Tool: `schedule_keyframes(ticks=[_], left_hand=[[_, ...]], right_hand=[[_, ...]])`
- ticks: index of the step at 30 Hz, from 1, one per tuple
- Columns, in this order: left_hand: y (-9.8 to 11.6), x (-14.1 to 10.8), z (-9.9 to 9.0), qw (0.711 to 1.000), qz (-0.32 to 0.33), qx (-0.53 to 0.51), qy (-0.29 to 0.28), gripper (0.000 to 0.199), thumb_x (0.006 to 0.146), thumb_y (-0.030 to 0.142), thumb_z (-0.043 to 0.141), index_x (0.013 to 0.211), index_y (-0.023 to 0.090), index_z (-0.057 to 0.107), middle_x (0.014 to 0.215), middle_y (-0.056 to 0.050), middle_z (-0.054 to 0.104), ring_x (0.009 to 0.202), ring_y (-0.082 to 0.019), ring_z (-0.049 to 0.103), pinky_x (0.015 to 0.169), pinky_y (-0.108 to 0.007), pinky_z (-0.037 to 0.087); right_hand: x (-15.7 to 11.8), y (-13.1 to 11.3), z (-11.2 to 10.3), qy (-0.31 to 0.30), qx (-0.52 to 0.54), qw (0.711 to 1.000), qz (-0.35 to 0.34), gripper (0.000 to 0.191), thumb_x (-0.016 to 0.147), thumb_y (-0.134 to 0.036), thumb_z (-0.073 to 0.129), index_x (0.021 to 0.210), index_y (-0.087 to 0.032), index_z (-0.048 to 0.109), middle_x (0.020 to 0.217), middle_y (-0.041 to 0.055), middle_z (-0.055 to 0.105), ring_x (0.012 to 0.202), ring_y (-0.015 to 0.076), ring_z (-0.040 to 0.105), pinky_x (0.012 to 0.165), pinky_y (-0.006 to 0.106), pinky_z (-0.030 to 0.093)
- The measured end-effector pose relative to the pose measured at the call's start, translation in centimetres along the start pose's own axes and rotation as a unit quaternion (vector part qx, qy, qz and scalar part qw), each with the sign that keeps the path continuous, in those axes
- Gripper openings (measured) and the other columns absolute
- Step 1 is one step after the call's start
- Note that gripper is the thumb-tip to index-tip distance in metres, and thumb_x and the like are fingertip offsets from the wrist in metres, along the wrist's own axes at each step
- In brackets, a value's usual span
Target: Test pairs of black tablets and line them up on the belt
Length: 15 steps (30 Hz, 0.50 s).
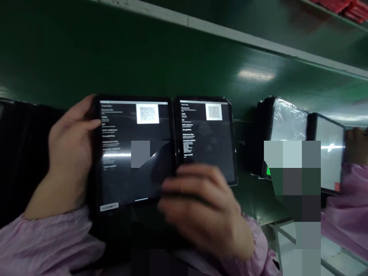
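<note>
My left hand (70,142) grips the left edge of a black tablet (135,180), its thumb on the front rim. The screen is lit with white text, a square code at upper right and a small label at bottom left. Right beside it lies a second tablet (207,142) with a similar dark text screen and code. My right hand (204,207) is blurred, over the lower corner where the two tablets meet. Its fingers are stretched out with a gap between them and nothing visible in them. Whether it touches either tablet I cannot tell.
Dark, hard-to-make-out objects (23,153) stand at the left. Rightward on the green bench (172,61) is a film-wrapped tablet stack (289,119). Another person's hand (356,145) is at a pale-screened tablet (329,153). Red items (345,7) lie at top right. Pixel blocks hide the lower right.
</note>
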<state>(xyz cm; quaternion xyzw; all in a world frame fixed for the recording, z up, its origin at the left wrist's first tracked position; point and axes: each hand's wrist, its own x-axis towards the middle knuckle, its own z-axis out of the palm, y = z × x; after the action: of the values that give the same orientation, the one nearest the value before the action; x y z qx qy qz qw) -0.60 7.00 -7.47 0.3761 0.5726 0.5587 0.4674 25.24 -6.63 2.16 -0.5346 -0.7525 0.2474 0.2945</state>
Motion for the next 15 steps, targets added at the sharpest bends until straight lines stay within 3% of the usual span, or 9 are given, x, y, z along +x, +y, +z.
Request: schedule_keyframes(ticks=[2,4,7,11,15], left_hand=[[0.1,0.3,0.1,1.000,0.021,-0.011,0.005,0.053,0.057,0.012,0.066,0.106,0.023,0.084,0.112,0.006,0.084,0.141,-0.034,0.061,0.128,-0.056,0.040],[0.2,0.5,0.0,0.999,0.029,-0.017,0.009,0.050,0.056,0.012,0.069,0.102,0.024,0.085,0.115,0.004,0.084,0.142,-0.034,0.061,0.130,-0.055,0.037],[0.2,0.7,-0.2,0.999,0.013,-0.034,-0.006,0.051,0.060,0.012,0.072,0.108,0.023,0.084,0.125,-0.001,0.082,0.143,-0.033,0.060,0.131,-0.051,0.034],[-0.2,1.0,-0.7,0.998,-0.001,-0.056,-0.030,0.051,0.065,0.012,0.073,0.113,0.021,0.083,0.132,-0.004,0.080,0.144,-0.031,0.060,0.132,-0.048,0.034],[-0.5,1.1,-0.9,0.998,0.009,-0.044,-0.044,0.052,0.066,0.015,0.072,0.117,0.019,0.081,0.137,-0.008,0.077,0.146,-0.033,0.057,0.132,-0.048,0.033]], right_hand=[[0.7,1.1,0.3,0.033,-0.103,0.994,0.008,0.022,0.104,-0.025,0.065,0.118,-0.031,0.081,0.141,0.0054,0.073,0.146,0.0326,0.056,0.120,0.059,0.052],[1.2,2.7,0.9,0.049,-0.177,0.983,0.013,0.023,0.102,-0.029,0.069,0.122,-0.029,0.081,0.158,0.0083,0.061,0.159,0.0419,0.037,0.123,0.072,0.041],[1.6,4.7,1.6,0.039,-0.202,0.978,-0.015,0.031,0.101,-0.036,0.071,0.130,-0.029,0.078,0.170,0.0086,0.047,0.165,0.0479,0.016,0.123,0.080,0.032],[1.5,5.6,1.4,0.037,-0.214,0.976,-0.030,0.026,0.103,-0.039,0.068,0.123,-0.029,0.081,0.165,0.0080,0.053,0.165,0.0487,0.016,0.121,0.083,0.032],[1.4,5.8,-0.2,0.132,-0.234,0.963,0.010,0.019,0.104,-0.033,0.067,0.103,-0.030,0.086,0.147,0.0084,0.069,0.159,0.0444,0.035,0.122,0.072,0.040]])
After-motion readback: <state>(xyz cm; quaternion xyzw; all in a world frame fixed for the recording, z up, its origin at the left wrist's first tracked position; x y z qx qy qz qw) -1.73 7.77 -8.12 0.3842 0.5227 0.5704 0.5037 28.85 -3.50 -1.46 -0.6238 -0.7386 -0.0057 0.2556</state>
